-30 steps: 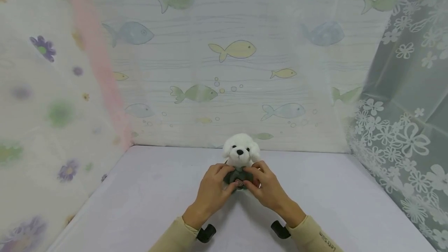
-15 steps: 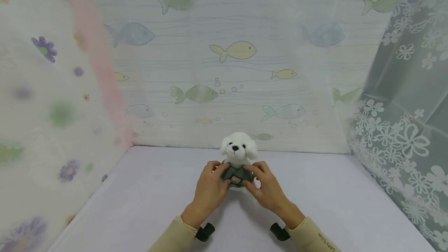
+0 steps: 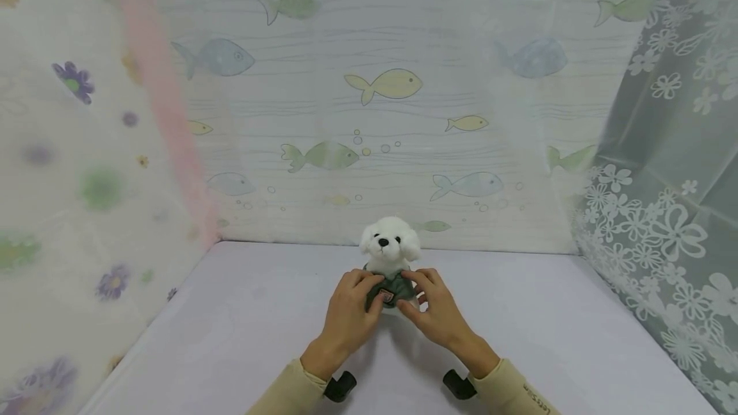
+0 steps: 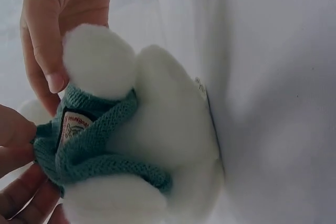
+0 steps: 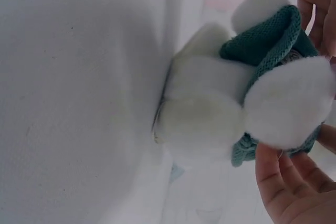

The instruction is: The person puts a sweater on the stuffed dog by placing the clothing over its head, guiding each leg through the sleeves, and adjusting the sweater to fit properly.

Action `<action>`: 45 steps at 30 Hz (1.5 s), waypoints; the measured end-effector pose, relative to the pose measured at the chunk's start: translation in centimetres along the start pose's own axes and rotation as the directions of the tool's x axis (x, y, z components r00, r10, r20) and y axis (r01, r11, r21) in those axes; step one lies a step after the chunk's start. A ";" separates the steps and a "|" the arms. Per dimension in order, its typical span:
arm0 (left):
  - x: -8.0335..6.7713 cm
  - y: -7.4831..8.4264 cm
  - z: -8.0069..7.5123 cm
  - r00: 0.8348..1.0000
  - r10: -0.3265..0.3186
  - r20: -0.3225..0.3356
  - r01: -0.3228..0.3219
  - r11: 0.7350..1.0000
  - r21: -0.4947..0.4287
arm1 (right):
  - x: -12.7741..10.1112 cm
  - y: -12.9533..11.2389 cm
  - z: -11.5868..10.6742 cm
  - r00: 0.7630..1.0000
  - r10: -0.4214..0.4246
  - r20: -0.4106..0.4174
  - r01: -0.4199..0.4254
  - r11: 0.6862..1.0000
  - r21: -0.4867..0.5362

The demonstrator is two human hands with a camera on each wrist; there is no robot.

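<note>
A small white plush dog [image 3: 388, 243] in a green knit sweater [image 3: 392, 287] sits upright on the pale lilac table [image 3: 242, 319], close to the back curtain. My left hand [image 3: 353, 303] holds its left side and my right hand [image 3: 434, 306] holds its right side, with fingers curled on the sweater. A small label shows on the sweater's front between my thumbs. In the left wrist view the sweater [image 4: 100, 148] is teal and ribbed, and fingertips [image 4: 52, 80] press its edge. The right wrist view shows the toy's round white paws [image 5: 289, 103] and fingers [image 5: 281, 192] under them.
A fish-print curtain [image 3: 380, 82] closes the back, a flower-print one [image 3: 75, 146] the left, and a grey lace one [image 3: 663, 210] the right. Black camera mounts [image 3: 340, 384] sit at both wrists. Bare tabletop lies to either side of the toy.
The toy has shifted slightly left and away from me. My fingers have moved on the sweater, so more of it and its label now show.
</note>
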State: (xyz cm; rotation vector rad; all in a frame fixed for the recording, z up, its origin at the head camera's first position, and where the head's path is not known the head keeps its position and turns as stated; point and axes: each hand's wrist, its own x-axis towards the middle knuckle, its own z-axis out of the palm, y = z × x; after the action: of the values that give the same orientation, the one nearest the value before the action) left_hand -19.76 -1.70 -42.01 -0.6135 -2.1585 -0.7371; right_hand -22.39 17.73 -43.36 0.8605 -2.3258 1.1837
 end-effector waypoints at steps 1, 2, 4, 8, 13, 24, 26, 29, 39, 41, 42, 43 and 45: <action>0.0 0.0 0.0 1.000 0.005 -0.001 -0.006 1.000 -0.003 | 0.0 -0.1 0.0 1.000 0.002 0.001 -0.002 1.000 0.001; 0.0 0.0 0.0 1.000 0.010 0.001 -0.010 1.000 -0.003 | 0.0 -0.1 0.1 1.000 0.005 0.005 -0.005 1.000 0.003; 0.0 0.0 0.1 1.000 0.016 0.018 -0.017 1.000 0.011 | 0.0 -0.2 0.2 1.000 0.010 0.011 -0.010 1.000 0.009; -0.1 -0.1 0.1 0.997 0.005 0.076 -0.009 0.999 0.046 | 0.0 -0.4 0.4 0.999 0.014 0.037 -0.015 0.999 0.034; 0.0 -0.1 0.0 0.997 -0.035 0.063 0.032 0.998 0.058 | -0.2 -0.4 0.7 0.998 -0.007 0.069 0.001 0.996 0.088; 0.0 -0.3 -0.5 0.992 -0.111 0.054 0.105 0.988 0.114 | 0.1 -0.6 0.7 0.999 0.011 0.036 -0.018 0.981 0.191; 0.0 -0.2 -0.6 0.990 -0.128 0.059 0.120 0.986 0.119 | 0.4 -1.0 0.5 0.998 0.065 0.003 -0.064 0.977 0.203; 0.0 -0.2 -0.6 0.986 -0.152 0.062 0.142 0.980 0.141 | 0.9 -1.1 0.5 0.991 0.129 -0.031 -0.120 0.970 0.211; 0.1 -0.5 -0.7 0.974 -0.218 0.055 0.209 0.969 0.135 | 2.7 1.8 1.7 0.973 0.221 0.061 -0.229 0.943 0.240; 0.1 -0.6 -0.7 0.971 -0.231 0.069 0.222 0.968 0.119 | 2.9 2.1 1.9 0.967 0.237 0.092 -0.254 0.929 0.268; 0.1 -0.6 -0.7 0.969 -0.237 0.071 0.228 0.967 0.114 | 3.0 2.2 2.0 0.962 0.249 0.109 -0.270 0.921 0.280; 0.1 -0.6 -0.7 0.967 -0.245 0.073 0.236 0.965 0.111 | 3.1 2.3 2.1 0.961 0.251 0.116 -0.275 0.916 0.291; 0.2 -0.7 -0.7 0.966 -0.251 0.060 0.244 0.963 0.114 | 3.3 2.2 2.3 0.961 0.249 0.118 -0.273 0.916 0.293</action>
State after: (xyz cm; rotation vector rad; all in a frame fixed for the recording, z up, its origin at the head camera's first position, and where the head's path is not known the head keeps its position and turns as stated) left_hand -19.90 -2.64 -41.67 -0.3224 -2.3532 -0.7351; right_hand -26.45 15.71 -44.05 0.7176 -2.4141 1.6879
